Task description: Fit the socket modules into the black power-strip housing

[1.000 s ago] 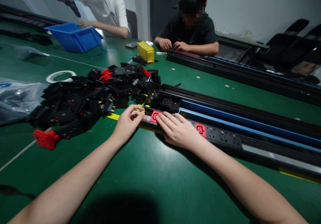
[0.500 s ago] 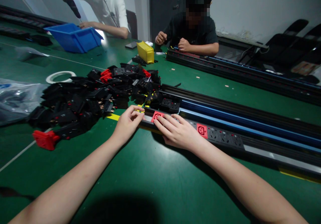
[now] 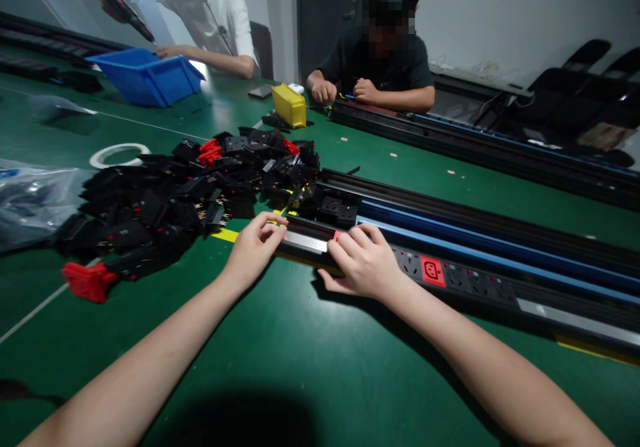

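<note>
My left hand (image 3: 257, 241) is closed, thumb and fingertips on the left end of a long black power strip rail (image 3: 537, 330). My right hand (image 3: 367, 260) curls over the rail farther along. Its bent fingers press on a red socket module (image 3: 337, 235), mostly hidden beneath them, and its thumb sits along the near side. Between my hands a bare silver strip (image 3: 310, 241) shows in the channel. Right of my right hand, black socket modules (image 3: 473, 279) and another red socket (image 3: 433, 271) sit in the rail in a row.
A heap of black socket modules (image 3: 150, 207) lies to the left, with red ones (image 3: 90, 280) at its near edge. Behind my rail lie more rails with blue strips (image 3: 450, 243). A yellow box (image 3: 289, 105), a blue bin (image 3: 150, 77) and two people stand beyond.
The socket row has slid right along the rail, baring more silver strip. My right hand has shifted slightly right with fingers more bent. My left hand stays put. The dark-shirted person's hand has lowered.
</note>
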